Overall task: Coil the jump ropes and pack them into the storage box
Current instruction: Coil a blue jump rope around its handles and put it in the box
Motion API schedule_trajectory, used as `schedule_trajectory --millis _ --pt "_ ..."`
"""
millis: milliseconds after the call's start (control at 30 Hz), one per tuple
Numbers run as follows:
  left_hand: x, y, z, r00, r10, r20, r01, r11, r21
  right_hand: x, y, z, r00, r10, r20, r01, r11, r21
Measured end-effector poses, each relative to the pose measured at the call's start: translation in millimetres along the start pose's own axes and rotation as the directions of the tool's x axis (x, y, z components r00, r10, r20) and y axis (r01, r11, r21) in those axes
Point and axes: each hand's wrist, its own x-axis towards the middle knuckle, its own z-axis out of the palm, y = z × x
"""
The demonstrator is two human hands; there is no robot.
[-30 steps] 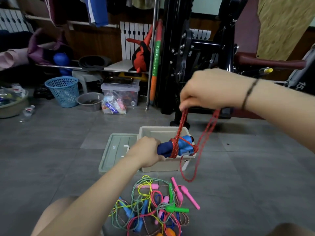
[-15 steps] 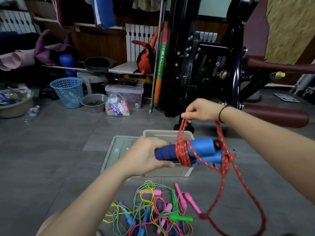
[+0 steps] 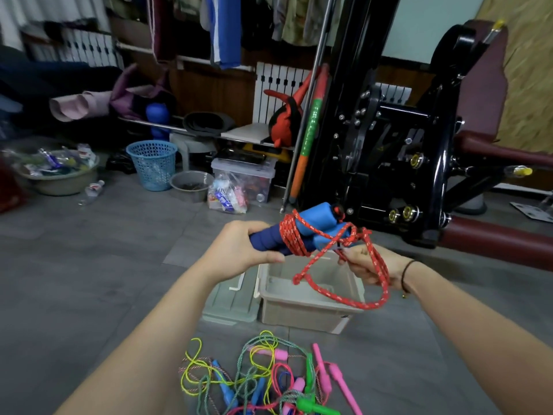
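The left hand (image 3: 242,250) grips the blue handles (image 3: 314,218), the right hand (image 3: 363,266) pinches the red rope (image 3: 291,238); slack there could loosen the coils

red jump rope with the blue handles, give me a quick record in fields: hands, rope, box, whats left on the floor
left hand: grips the two blue foam handles
right hand: pinches the red speckled jump rope near the handles
rope: several turns wound round the handles, a loose loop hanging over the box
beige plastic storage box: open on the floor, below the hands
grey-green lid: flat beside the box, on its left
tangled coloured jump ropes: piled on the floor, nearer than the box
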Motion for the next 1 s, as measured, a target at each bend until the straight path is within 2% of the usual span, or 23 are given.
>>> schedule_trajectory --millis 100,200,300,367,467,567,633,700,733,800,867,1000 --pt "-2.8 -0.8 -8.8 0.994 0.105 -0.037 -0.088 0.947 0.310 -2.0 1.7 -9.9 0.995 0.031 -0.093 -0.041 0.993 -0.109" --pt "-2.2 -4.8 -14.5 0.979 0.199 0.031 -0.178 0.776 0.605 -7.4 3.0 -20.7 0.983 -0.026 -0.183 -0.033 0.948 -0.315" --pt "0.2 -9.9 -11.7 0.966 0.240 0.099 -0.239 0.669 0.704 -8.3 3.4 -25.3 0.957 -0.147 -0.251 0.025 0.901 -0.433" --pt "0.6 -10.5 -10.1 0.966 0.235 0.104 -0.237 0.654 0.718 -8.8 1.4 -24.6 0.933 -0.202 -0.297 0.040 0.880 -0.474" --pt "-3.4 -5.5 -6.6 0.982 0.098 0.163 -0.173 0.815 0.553 -9.5 -2.8 -20.9 0.907 -0.245 -0.342 0.071 0.891 -0.449" --pt "-11.0 8.7 7.7 0.943 0.010 0.332 -0.105 0.957 0.270 -5.8 -6.0 -17.5 0.874 -0.281 -0.396 0.104 0.905 -0.413" --pt "-18.4 22.9 19.9 0.921 -0.012 0.388 -0.002 0.999 0.036 1.8 -7.6 -13.5 0.896 -0.246 -0.370 0.113 0.932 -0.345" --pt "-22.3 33.5 30.5 0.923 -0.046 0.382 0.151 0.956 -0.251 3.8 -11.9 -2.1 0.937 -0.165 -0.308 0.123 0.981 -0.152" --pt "-22.9 36.8 33.9 0.933 -0.063 0.354 0.206 0.901 -0.382 4.1 -12.2 2.1 0.939 -0.168 -0.302 0.125 0.980 -0.155" --pt "-19.3 36.2 31.7 0.960 -0.119 0.254 0.248 0.780 -0.574 3.2 -6.9 11.3 0.933 -0.199 -0.300 0.113 0.953 -0.281" --pt "-11.4 28.4 18.9 0.966 -0.206 0.154 0.256 0.715 -0.651 -0.4 0.2 19.6 0.948 -0.179 -0.262 0.094 0.947 -0.307" --pt "0.7 1.2 -5.1 0.921 -0.378 0.093 0.349 0.696 -0.628 -6.9 3.3 31.4 0.960 -0.180 -0.213 0.108 0.944 -0.312"
